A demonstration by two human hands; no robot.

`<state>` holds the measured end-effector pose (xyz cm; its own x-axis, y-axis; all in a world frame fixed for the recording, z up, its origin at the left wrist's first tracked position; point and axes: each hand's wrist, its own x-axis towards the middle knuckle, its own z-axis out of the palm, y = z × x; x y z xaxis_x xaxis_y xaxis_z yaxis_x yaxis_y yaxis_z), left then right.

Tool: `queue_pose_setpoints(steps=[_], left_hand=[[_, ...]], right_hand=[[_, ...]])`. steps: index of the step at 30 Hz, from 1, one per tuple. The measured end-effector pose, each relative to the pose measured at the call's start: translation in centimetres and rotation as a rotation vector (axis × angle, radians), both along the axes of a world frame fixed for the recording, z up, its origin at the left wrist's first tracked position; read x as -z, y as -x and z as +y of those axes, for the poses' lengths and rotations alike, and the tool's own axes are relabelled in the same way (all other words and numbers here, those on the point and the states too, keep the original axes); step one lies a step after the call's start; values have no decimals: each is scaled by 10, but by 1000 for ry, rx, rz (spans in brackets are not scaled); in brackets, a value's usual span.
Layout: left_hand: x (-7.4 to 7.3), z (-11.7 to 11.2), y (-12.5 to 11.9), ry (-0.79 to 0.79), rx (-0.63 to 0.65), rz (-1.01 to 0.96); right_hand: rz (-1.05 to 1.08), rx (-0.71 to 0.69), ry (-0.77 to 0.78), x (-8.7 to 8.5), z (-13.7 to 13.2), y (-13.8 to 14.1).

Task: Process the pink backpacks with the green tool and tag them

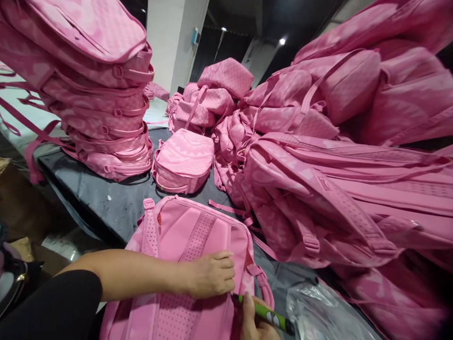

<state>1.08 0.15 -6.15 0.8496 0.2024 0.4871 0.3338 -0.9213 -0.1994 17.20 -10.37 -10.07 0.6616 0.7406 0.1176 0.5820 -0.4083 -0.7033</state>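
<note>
A pink backpack (244,231) lies in front of me with its padded, dotted back panel facing up. My left hand (214,275) reaches across it from the left, fingers curled and closed on the fabric near the right-hand seam. Low in the picture, my right hand (256,321) grips a green, pen-shaped tool (267,314) with black ends. The tool's thin dark tip points left and is close beside my left fingers, at the seam. I cannot tell exactly what kind of tool it is, and the lower part of my right hand is cut off.
A tall stack of pink backpacks (106,108) stands at the left. A small pink backpack (186,160) sits ahead on the dark table cover (95,200). Heaped pink backpacks (318,189) crowd the right side. A clear plastic bag (322,311) lies at lower right.
</note>
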Motion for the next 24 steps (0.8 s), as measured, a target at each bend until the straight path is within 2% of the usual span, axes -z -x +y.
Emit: queue_pose_setpoints(steps=[3, 5, 10, 14, 20, 24], left_hand=[[1, 1, 6, 51, 31, -24], [3, -1, 11, 100, 69, -48], [5, -2, 14, 130, 140, -136], [2, -2, 12, 124, 141, -132], [3, -2, 6, 148, 125, -71], [-3, 0, 1, 87, 142, -55]], right_hand=[[68, -80, -14, -8, -1, 0], [132, -74, -29, -15, -5, 5], [403, -78, -246, -24, -6, 20], [285, -158, -251, -20, -4, 22], [253, -186, -251, -20, -11, 14], [192, -184, -213, -17, -13, 8]])
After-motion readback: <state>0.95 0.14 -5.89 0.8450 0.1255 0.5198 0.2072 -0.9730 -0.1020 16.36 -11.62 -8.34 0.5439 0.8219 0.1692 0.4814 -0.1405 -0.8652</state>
